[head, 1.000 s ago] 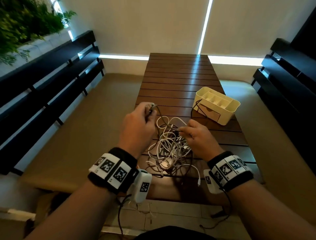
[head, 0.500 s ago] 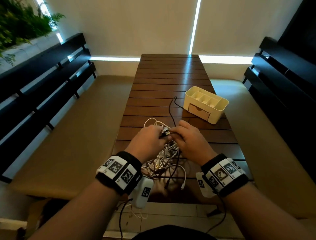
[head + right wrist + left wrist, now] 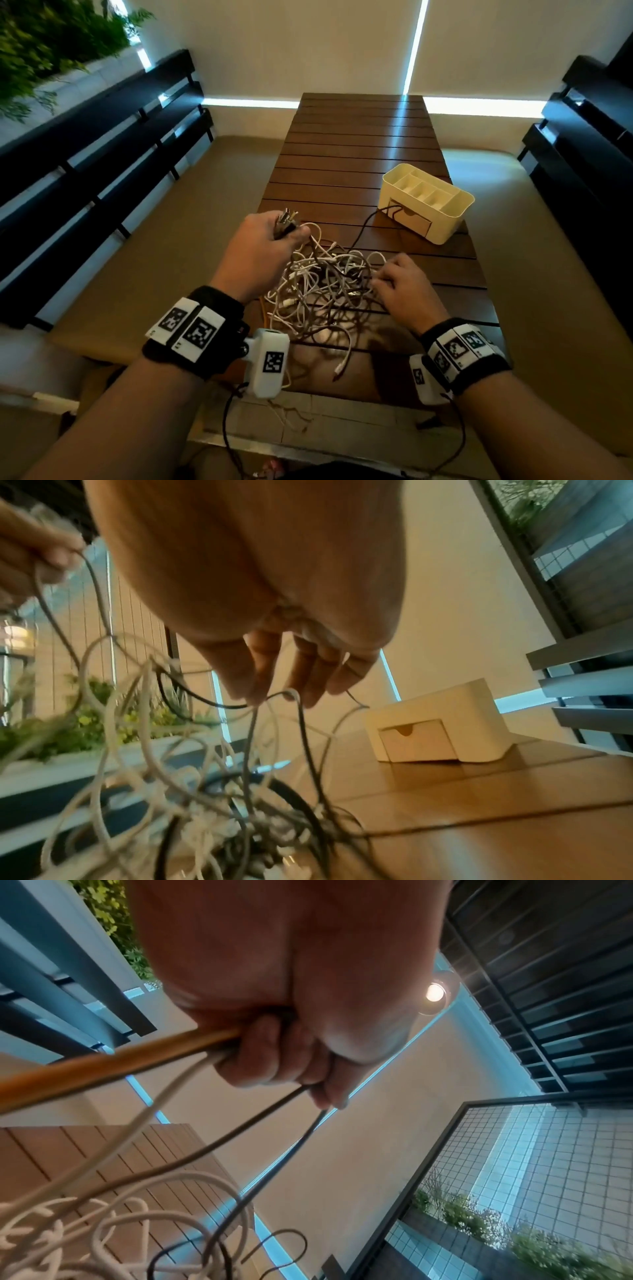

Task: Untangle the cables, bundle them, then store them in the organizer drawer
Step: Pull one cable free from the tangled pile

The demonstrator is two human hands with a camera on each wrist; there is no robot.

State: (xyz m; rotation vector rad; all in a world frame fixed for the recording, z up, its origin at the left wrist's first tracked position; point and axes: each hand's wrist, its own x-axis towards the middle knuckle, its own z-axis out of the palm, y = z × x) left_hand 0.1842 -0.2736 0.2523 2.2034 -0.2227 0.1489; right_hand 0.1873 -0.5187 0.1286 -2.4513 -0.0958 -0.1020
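A tangle of white and dark cables (image 3: pixel 325 284) lies on the near end of the slatted wooden table (image 3: pixel 356 147). My left hand (image 3: pixel 291 233) is raised at the tangle's far left and grips a bunch of cable ends, with plugs (image 3: pixel 287 219) sticking out of the fist. In the left wrist view my left hand (image 3: pixel 291 1069) holds an orange cable (image 3: pixel 103 1066), a white one and two dark ones. My right hand (image 3: pixel 383 277) rests at the tangle's right edge; its fingers (image 3: pixel 308 674) hang fairly straight and touch loose loops. The cream organizer (image 3: pixel 442 209) stands at the right, its drawer (image 3: pixel 418 739) closed.
A black cable (image 3: pixel 363 226) runs from the tangle to the organizer's front. Cushioned benches (image 3: pixel 154 240) with dark slatted backs flank the table on both sides. A cable end (image 3: pixel 339 370) hangs near the table's near edge. The table's far half is bare wood.
My hands were together over the tangle; now the left has pulled up and to the left with the cable ends, and the right has moved to the tangle's right side.
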